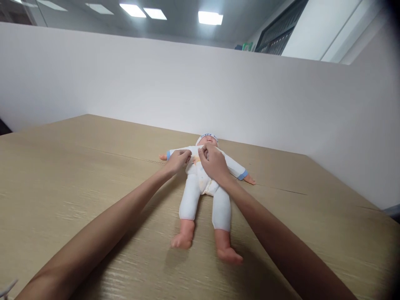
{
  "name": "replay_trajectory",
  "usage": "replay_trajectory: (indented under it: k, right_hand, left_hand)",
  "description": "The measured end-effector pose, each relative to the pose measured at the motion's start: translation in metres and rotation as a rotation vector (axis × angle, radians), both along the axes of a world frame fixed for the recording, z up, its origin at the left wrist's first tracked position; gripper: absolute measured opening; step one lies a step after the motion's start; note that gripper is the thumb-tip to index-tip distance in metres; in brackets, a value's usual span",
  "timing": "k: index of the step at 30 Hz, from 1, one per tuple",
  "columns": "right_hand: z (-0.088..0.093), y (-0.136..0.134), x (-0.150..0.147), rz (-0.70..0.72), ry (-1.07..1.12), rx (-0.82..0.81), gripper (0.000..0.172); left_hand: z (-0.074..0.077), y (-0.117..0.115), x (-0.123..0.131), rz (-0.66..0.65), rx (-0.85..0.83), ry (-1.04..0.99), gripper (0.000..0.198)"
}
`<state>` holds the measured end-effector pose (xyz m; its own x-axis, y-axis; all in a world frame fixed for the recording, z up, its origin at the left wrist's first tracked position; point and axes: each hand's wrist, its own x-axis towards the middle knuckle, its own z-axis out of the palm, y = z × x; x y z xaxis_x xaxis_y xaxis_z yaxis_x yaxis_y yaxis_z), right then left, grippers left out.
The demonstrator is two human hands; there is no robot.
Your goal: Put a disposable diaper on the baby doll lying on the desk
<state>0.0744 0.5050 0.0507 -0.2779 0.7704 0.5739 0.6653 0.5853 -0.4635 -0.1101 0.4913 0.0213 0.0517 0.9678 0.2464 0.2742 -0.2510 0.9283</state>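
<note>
A baby doll [190, 196] lies on its back on the table, feet toward me and arms spread out. It wears a white headband [208, 135] with lettering, a white shirt [233, 163] with blue cuffs, white leggings and a printed diaper [204, 180]. My left hand [179, 161] is closed at the side of the doll's chest, its fingers pinched on the shirt. On the other side of the chest, my right hand [215, 160] is closed too, thumb and fingers pinching the shirt near the neck. The cloth between the fingertips is mostly hidden.
The wood-grain table [93, 166] has seams running across it. Behind it stands a white partition [156, 83], with another along the right side. A thin pale object [8, 288] shows at the lower left corner. Ceiling lights [210, 18] shine beyond the partition.
</note>
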Motion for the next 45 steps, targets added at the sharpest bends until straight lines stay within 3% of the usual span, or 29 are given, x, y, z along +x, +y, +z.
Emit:
replay_trajectory:
  k: [6,10,14,19,25,29,36,45]
  right_hand:
    - [0.000,0.001,0.001,0.059,0.009,-0.182,0.057]
    - [0.002,0.001,0.004,0.094,-0.001,-0.227,0.043]
    - [0.006,0.003,0.011,0.136,-0.042,-0.248,0.025]
    - [0.009,0.005,0.015,0.131,-0.014,-0.288,0.027]
    - [0.007,0.002,0.011,0.124,0.033,-0.261,0.039]
    - [0.006,0.001,0.013,0.143,0.065,-0.272,0.045]
    - [0.003,0.001,0.013,0.140,0.114,-0.275,0.034]
    - [-0.001,0.003,0.008,0.097,0.083,-0.227,0.033]
  left_hand:
    - [-0.006,-0.002,0.021,-0.139,0.109,-0.006,0.052]
    - [-0.015,0.000,0.011,-0.158,0.120,-0.042,0.058]
    - [-0.032,0.009,0.004,-0.051,0.111,-0.104,0.040]
    - [-0.043,0.009,0.004,-0.021,0.099,-0.104,0.030]
    - [-0.035,-0.004,0.007,-0.023,0.128,-0.112,0.039]
    - [-0.028,-0.009,0.005,0.068,0.159,0.027,0.053]
    - [-0.016,-0.011,-0.004,0.102,0.201,0.328,0.035]
    - [-0.008,0.000,-0.044,0.150,0.123,0.178,0.025]
